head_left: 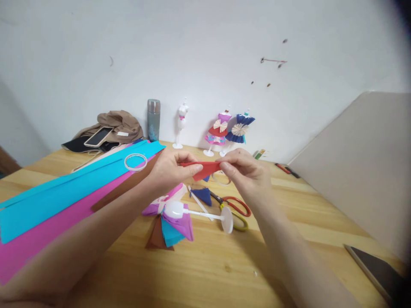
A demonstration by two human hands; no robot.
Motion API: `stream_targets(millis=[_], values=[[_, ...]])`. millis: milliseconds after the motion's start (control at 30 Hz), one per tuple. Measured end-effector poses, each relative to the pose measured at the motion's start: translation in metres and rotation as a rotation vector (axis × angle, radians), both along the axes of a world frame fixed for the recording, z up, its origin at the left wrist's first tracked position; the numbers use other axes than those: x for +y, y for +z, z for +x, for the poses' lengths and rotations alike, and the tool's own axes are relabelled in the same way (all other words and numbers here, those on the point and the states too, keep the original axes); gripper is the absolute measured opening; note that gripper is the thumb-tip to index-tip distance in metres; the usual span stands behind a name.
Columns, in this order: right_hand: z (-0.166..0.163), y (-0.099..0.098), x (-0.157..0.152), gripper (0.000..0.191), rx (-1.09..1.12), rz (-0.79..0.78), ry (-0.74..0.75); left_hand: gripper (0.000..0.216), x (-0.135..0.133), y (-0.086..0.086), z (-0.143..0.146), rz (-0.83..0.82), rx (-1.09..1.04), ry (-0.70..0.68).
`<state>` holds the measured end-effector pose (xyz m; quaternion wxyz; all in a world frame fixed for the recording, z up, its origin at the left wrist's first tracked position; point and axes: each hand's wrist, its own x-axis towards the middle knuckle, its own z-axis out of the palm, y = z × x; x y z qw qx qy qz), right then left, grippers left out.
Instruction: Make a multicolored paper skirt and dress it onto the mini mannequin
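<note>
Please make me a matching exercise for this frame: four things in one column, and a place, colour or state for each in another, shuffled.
Things
1. Red piece
2. Scissors
3. Flask
4. White ring

Descriptions
A. Standing upright by the wall
B. Held between the left hand and the right hand
C. Lying on the blue sheet
D. Partly red, partly yellow

Right pairs: 1-B, 2-D, 3-A, 4-C
</note>
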<state>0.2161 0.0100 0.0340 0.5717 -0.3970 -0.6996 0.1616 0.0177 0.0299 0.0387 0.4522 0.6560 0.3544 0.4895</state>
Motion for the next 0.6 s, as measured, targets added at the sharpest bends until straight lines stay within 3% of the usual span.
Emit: stream_targets(millis=[133, 233, 333, 600], values=[[0.01, 0.003, 0.006, 0.027, 0.183, -0.098, 0.022, 0.022, 0.006, -0.004, -0.003, -0.164, -0.132, -0.087], [0.012, 0.002, 0.007, 0.048, 0.323, -0.244, 0.154, 0.026, 0.009, -0.008, -0.004, -0.227, -0.227, -0.14], [0.008, -0.001, 0.005, 0.059, 0.331, -0.356, 0.23, 0.029, 0.01, -0.011, -0.002, -0.269, -0.294, -0.178], [-0.005, -0.002, 0.004, 0.031, 0.239, -0.445, 0.158, 0.034, 0.007, -0.011, 0.0, -0.35, -0.211, -0.272]])
